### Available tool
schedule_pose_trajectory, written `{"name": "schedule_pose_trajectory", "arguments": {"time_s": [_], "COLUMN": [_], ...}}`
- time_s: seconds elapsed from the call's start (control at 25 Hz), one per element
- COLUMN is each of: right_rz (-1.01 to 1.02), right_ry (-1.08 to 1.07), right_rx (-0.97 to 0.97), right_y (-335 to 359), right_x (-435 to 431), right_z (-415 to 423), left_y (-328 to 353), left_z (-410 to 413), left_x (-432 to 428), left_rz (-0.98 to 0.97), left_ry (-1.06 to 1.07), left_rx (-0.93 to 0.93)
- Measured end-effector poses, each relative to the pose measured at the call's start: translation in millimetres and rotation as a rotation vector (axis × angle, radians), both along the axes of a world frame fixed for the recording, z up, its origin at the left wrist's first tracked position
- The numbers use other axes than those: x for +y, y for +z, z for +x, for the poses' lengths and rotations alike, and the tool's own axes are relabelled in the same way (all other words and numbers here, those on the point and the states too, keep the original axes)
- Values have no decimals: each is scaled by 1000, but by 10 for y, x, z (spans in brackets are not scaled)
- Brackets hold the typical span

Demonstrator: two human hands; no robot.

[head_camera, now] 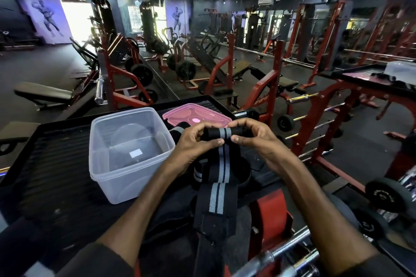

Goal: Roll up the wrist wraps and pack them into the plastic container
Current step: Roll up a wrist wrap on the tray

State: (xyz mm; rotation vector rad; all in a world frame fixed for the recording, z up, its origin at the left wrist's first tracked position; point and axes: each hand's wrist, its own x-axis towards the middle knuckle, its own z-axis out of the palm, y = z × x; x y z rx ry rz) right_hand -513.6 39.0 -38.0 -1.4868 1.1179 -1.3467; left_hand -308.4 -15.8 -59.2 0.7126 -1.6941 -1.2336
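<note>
A black wrist wrap (219, 171) with grey stripes hangs from both my hands, its top end rolled into a small tube. My left hand (198, 139) pinches the left end of the roll and my right hand (249, 135) pinches the right end. The loose tail drops toward me and ends in a black velcro patch. A clear plastic container (126, 153) stands open and holds nothing, left of my hands on the black platform. Its pink lid (195, 114) lies behind my hands. Other black wraps (198, 173) lie on the platform under my hands, partly hidden.
The black ribbed platform (56, 153) has a raised rim. A red frame and chrome bars (281, 256) sit at the lower right. Dumbbells (385, 195) rest on a rack to the right. Benches and machines fill the gym behind.
</note>
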Motion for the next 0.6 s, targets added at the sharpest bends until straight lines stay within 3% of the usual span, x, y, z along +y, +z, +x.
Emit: {"name": "schedule_pose_trajectory", "arguments": {"time_s": [0.08,0.2,0.36,0.48,0.6], "right_rz": [183,285,118,-77,-132], "right_ry": [11,-68,11,33,4], "right_rx": [-135,-75,152,102,5], "right_y": [65,118,125,80,25], "right_x": [-12,-1,183,205,202], "right_z": [32,122,160,146,146], "left_y": [-24,-25,-10,49,121], "left_z": [-1,-8,3,53,135], "left_x": [15,30,82,118,118], "left_rz": [-18,-136,-176,-161,-68], "left_ry": [25,70,106,51,-78], "left_rx": [29,14,34,27,-123]}}
